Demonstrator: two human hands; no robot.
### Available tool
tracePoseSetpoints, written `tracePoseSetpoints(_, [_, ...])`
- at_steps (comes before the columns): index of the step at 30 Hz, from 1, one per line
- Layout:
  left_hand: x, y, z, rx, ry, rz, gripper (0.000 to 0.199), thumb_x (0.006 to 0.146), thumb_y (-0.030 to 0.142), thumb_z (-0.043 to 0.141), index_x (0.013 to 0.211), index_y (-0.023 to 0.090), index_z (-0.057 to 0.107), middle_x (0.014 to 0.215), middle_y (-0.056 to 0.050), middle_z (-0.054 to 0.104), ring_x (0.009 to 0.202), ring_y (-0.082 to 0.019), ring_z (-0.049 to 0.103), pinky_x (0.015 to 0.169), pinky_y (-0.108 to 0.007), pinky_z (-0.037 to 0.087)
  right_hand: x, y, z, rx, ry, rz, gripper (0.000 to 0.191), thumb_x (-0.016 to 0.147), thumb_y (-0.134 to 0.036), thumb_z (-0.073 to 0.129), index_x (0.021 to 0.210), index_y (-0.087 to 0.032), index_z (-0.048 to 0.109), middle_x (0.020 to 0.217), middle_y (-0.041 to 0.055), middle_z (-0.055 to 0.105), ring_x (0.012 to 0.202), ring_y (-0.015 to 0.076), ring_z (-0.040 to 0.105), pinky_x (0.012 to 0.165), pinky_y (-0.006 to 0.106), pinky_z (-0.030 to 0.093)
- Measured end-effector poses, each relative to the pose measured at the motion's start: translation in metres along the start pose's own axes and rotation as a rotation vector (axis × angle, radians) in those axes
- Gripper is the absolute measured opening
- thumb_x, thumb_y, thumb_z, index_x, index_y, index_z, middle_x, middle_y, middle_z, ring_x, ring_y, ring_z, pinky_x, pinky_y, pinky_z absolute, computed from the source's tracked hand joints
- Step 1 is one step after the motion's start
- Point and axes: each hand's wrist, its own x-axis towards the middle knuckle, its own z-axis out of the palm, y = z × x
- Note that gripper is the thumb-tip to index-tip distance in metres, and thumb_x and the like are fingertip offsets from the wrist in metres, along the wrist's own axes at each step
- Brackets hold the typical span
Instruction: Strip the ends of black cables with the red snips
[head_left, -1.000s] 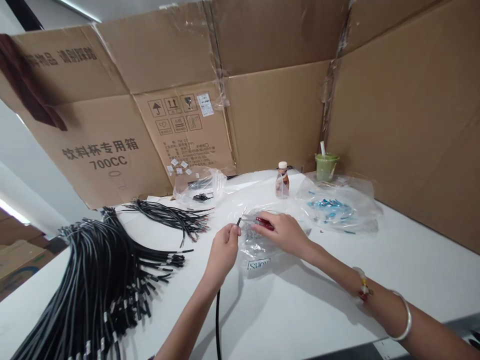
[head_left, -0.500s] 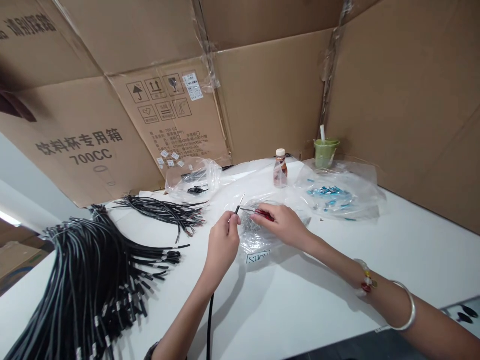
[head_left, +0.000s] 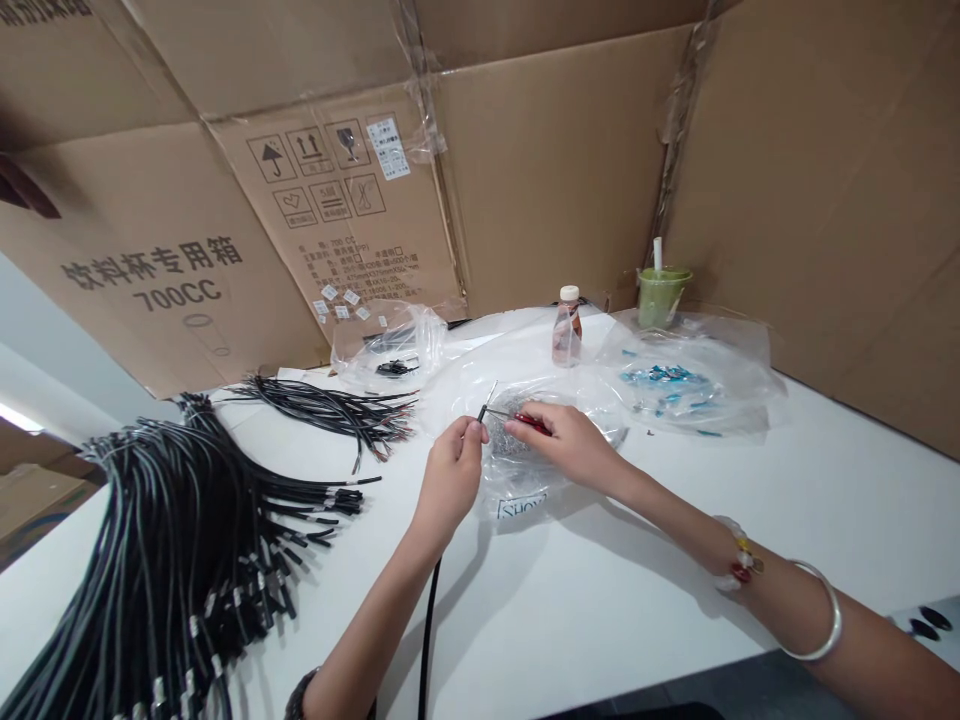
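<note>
My left hand (head_left: 451, 470) is closed around a black cable (head_left: 429, 635), whose long part hangs down below the wrist toward the table's front edge. Its upper end points up past my thumb and shows a pale, thin core. In my right hand (head_left: 574, 445) is a red-handled tool (head_left: 534, 424) with a slim metal tip; its exact kind is hard to make out. That tip touches or nearly touches the cable at the edge of the black jacket. Beneath both hands lies a clear plastic bag (head_left: 517, 508) with many small silvery pieces in it.
A large bundle of black cables (head_left: 157, 560) covers the table's left side, with a smaller bundle (head_left: 322, 405) behind it. Farther back stand a capped bottle (head_left: 567, 330), a green cup (head_left: 661, 300) and a bag of blue pieces (head_left: 667, 385). Cardboard (head_left: 562, 170) walls the back.
The tool tip has come closer to the cable, at the edge of its jacket. Both hands keep their hold, and the view has shifted slightly.
</note>
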Motion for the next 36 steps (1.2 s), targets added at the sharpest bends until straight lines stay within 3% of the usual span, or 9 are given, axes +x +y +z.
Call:
tracePoseSetpoints(10, [0.000,0.003,0.001,-0.209,-0.045,-0.123,0.032,0.097,0.038,0.044,0.074,0.016,0.048,0.051,0.011,0.025,0.038,-0.003,0.016,0.036,-0.018,0.015,-0.003,-0.002,-0.001,-0.021,0.012,0.023,0.044,0.087,-0.053,0.048,0.061,-0.020,0.034,0.056,-0.0049,0.041,0.055,0.0117,0.039,0.054,0.026,0.026])
tracePoseSetpoints(26, [-0.003,0.018,0.004,-0.322,-0.066,-0.303,0.030,0.098,0.033,0.042,0.074,0.016,0.047,0.050,0.012,0.021,0.035,-0.002,0.014,0.033,-0.016,0.012,-0.004,-0.001,0.000,-0.008,-0.009,0.045,0.045,0.089,-0.053,0.045,0.062,-0.020,0.032,0.057,-0.0053,0.037,0.055,0.0110,0.036,0.054,0.026,0.025])
tracePoseSetpoints(31, [-0.003,0.018,0.005,-0.298,-0.081,-0.296,0.031,0.098,0.035,0.042,0.075,0.016,0.048,0.050,0.012,0.021,0.036,-0.002,0.014,0.034,-0.017,0.013,-0.003,-0.001,-0.001,-0.028,-0.023,0.071,0.045,0.089,-0.053,0.044,0.061,-0.020,0.032,0.057,-0.0048,0.039,0.054,0.0110,0.037,0.053,0.026,0.026])
tracePoseSetpoints(36, [0.002,0.004,0.007,-0.171,-0.067,-0.211,0.032,0.097,0.038,0.044,0.075,0.015,0.050,0.052,0.011,0.027,0.038,-0.003,0.019,0.036,-0.017,0.018,-0.003,-0.002,-0.004,-0.109,-0.025,0.098,0.045,0.088,-0.051,0.046,0.059,-0.020,0.034,0.055,-0.0039,0.040,0.053,0.0114,0.036,0.052,0.027,0.023])
